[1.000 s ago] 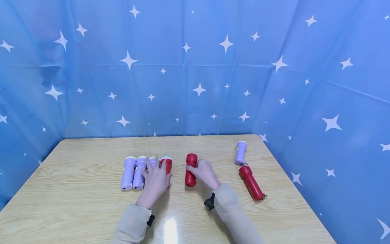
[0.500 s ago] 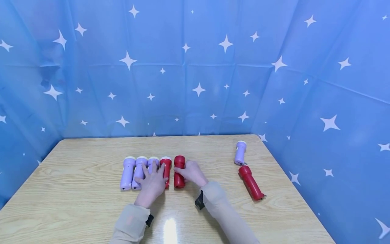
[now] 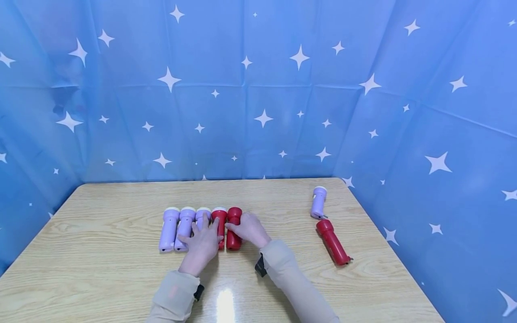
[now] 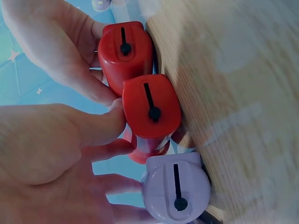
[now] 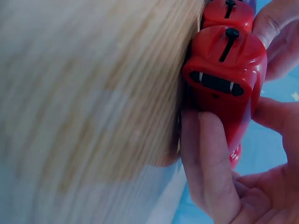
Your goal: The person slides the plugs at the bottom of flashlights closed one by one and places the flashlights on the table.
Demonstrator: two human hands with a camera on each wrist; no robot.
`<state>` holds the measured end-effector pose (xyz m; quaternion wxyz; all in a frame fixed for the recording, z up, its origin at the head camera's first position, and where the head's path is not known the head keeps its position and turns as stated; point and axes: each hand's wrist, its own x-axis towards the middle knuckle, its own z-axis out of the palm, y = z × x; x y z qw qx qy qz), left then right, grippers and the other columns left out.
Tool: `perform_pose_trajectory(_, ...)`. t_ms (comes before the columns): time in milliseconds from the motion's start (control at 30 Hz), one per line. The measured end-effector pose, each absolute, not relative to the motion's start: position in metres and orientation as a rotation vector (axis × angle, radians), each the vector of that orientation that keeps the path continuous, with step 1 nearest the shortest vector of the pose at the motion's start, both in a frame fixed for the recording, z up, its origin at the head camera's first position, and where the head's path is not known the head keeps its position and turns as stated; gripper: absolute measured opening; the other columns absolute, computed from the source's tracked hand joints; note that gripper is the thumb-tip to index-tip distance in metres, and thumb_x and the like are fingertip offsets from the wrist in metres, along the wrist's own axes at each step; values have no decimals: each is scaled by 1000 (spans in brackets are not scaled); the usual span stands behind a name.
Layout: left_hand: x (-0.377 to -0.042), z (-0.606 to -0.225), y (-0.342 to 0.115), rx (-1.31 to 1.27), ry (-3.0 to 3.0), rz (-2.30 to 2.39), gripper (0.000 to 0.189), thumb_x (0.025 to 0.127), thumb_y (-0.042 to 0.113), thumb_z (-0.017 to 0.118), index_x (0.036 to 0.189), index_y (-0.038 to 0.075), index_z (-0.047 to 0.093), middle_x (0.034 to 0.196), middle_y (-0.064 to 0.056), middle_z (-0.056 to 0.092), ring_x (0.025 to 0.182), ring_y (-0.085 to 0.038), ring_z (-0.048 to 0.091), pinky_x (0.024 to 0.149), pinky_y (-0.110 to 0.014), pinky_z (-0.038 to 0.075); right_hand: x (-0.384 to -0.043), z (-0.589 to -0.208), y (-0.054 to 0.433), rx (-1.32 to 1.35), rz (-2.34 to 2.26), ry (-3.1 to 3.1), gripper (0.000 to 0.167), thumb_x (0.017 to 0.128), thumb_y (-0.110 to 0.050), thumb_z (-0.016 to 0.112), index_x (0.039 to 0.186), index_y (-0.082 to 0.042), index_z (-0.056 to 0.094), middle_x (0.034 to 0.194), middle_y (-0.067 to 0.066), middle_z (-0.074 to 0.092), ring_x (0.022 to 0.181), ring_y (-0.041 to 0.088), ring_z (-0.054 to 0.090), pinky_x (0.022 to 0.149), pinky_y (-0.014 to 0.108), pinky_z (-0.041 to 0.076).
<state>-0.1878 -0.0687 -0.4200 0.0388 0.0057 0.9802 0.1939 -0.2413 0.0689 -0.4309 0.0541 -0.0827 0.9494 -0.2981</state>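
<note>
A row of flashlights lies side by side on the wooden table. Three are purple, and the nearest of these to my left hand [image 3: 202, 246] is partly covered by it; a purple flashlight [image 3: 168, 231] forms the row's left end. My left hand spreads its fingers over the row, its thumb touching the side of the inner red flashlight [image 4: 152, 109]. Beside that one, the outer red flashlight [image 3: 234, 240] is gripped by my right hand [image 3: 251, 229], thumb on one side and fingers [image 5: 216, 158] on the other. Black slide switches show in both wrist views.
Further right on the table [image 3: 101, 273] lie another purple flashlight [image 3: 318, 202] and, slantwise in front of it, another red flashlight [image 3: 333, 242]. A blue curtain [image 3: 258, 139] with white stars hangs behind the table and along its right side.
My right hand has slid the outer red flashlight leftward, from a wide gap to right beside the inner one. My left hand has shifted slightly left.
</note>
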Motion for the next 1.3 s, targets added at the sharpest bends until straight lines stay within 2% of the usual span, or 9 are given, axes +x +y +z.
perform_pose_trajectory(233, -189, -420, -68, 16, 2996, 584, 48, 96, 20, 51, 143, 9, 42, 153, -28, 24, 134, -61, 22, 89, -87, 13, -240, -430, 70, -202, -861, 2849, 40, 85, -46, 65, 79, -7, 61, 59, 3, 55, 49, 14, 50, 45, 22, 38)
perform_pose_trajectory(467, -190, -421, -68, 19, 2991, 599, 49, 96, 19, 51, 143, 9, 41, 153, -27, 23, 134, -61, 21, 89, -87, 11, -239, -428, 77, -224, -865, 2879, 45, 85, -47, 65, 59, -11, 55, 47, -1, 48, 41, 11, 42, 41, 22, 28)
perform_pose_trajectory(533, -190, -421, -68, 15, 2987, 604, 49, 96, 19, 51, 144, 10, 40, 154, -27, 22, 134, -61, 20, 90, -87, 11, -238, -426, 80, -219, -865, 2894, 47, 85, -47, 65, 59, -10, 53, 48, -1, 46, 42, 11, 40, 41, 23, 28)
perform_pose_trajectory(667, -190, -422, -68, 10, 2984, 611, 51, 96, 20, 52, 144, 9, 40, 154, -27, 22, 134, -61, 20, 90, -87, 10, -237, -422, 89, -197, -847, 2932, 44, 84, -46, 66, 70, -5, 57, 57, 1, 47, 49, 13, 42, 45, 24, 32)
perform_pose_trajectory(833, -189, -422, -69, 10, 2977, 613, 52, 95, 20, 53, 144, 9, 40, 154, -27, 21, 135, -61, 19, 90, -87, 10, -236, -415, 110, -160, -765, 2971, 43, 85, -44, 66, 91, -2, 64, 79, 8, 64, 62, 17, 54, 54, 28, 43)
perform_pose_trajectory(967, -189, -421, -69, 9, 2973, 614, 52, 96, 20, 53, 145, 9, 39, 154, -27, 20, 135, -61, 19, 90, -87, 10, -236, -406, 133, -131, -651, 3049, 44, 86, -45, 64, 99, -2, 65, 93, 12, 70, 74, 20, 61, 63, 34, 48)
perform_pose_trajectory(1033, -189, -420, -69, 7, 2971, 612, 53, 96, 21, 53, 145, 9, 39, 155, -26, 20, 135, -61, 19, 90, -87, 10, -235, -402, 146, -105, -621, 3081, 45, 86, -45, 63, 101, -3, 64, 92, 11, 70, 75, 20, 62, 63, 34, 48)
perform_pose_trajectory(1233, -189, -419, -69, 12, 2961, 609, 52, 96, 21, 52, 145, 10, 38, 155, -26, 20, 135, -61, 18, 90, -87, 9, -233, -388, 186, -30, -630, 3108, 45, 86, -40, 64, 104, 0, 62, 71, 7, 64, 61, 17, 55, 53, 28, 41)
perform_pose_trajectory(1300, -189, -419, -68, 16, 2960, 610, 52, 96, 21, 51, 145, 9, 38, 155, -27, 20, 135, -61, 18, 90, -87, 9, -233, -383, 200, -2, -606, 3122, 46, 86, -41, 64, 105, 1, 61, 73, 8, 64, 60, 17, 54, 53, 29, 41)
